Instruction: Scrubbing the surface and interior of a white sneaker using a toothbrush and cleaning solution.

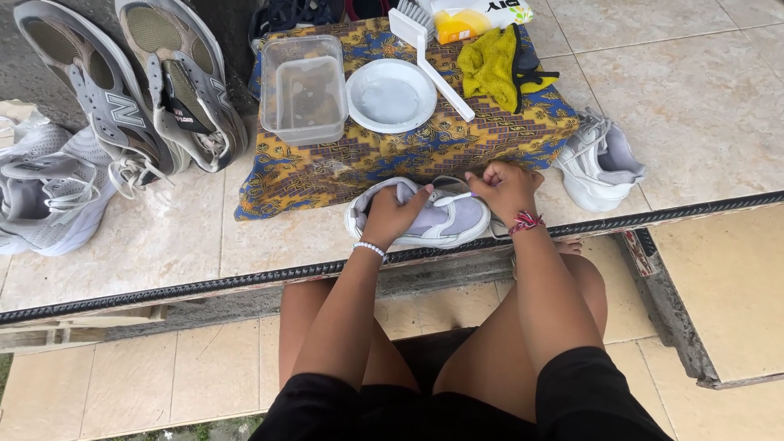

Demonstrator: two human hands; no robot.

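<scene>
A white and grey sneaker (454, 220) lies on the tiled ledge in front of me, toe to the right. My left hand (394, 212) presses down on its heel and tongue, a white bead bracelet on the wrist. My right hand (506, 188) is closed on a white shoelace (452, 198) that runs from the sneaker's top. A red woven band sits on that wrist. My bare knees are below the ledge.
A low box under a blue and yellow patterned cloth (367, 159) holds a clear plastic tub (303, 88), a white bowl (391, 95), a white brush (425, 49) and a yellow rag (490, 67). Another white sneaker (598, 162) lies right; grey sneakers (139, 90) stand left.
</scene>
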